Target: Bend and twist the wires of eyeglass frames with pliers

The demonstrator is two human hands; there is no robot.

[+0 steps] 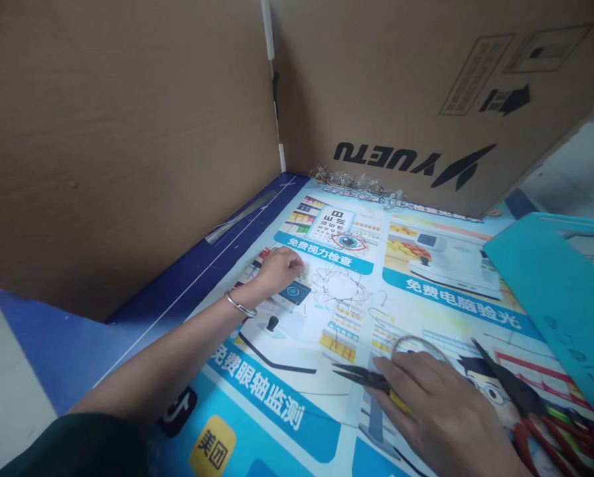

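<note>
My left hand (278, 268) is stretched out over the printed poster (426, 291) with its fingers curled and pinched at the table, beside a round tangle of thin wire (339, 286); a metal bangle circles its wrist. What the fingers pinch is too small to name. Nearer to me, my right hand (433, 404) lies closed around the handle of small black-tipped pliers (364, 376), whose tips point left. A loop of thin wire (416, 341) arches just behind this hand.
Cardboard panels (128, 146) wall off the left and back. Wire scraps (356, 182) lie along the back panel's foot. A teal plastic piece (550, 291) sits at right. Red-handled long-nose pliers (520, 394) lie by coloured wires (580, 424) at lower right.
</note>
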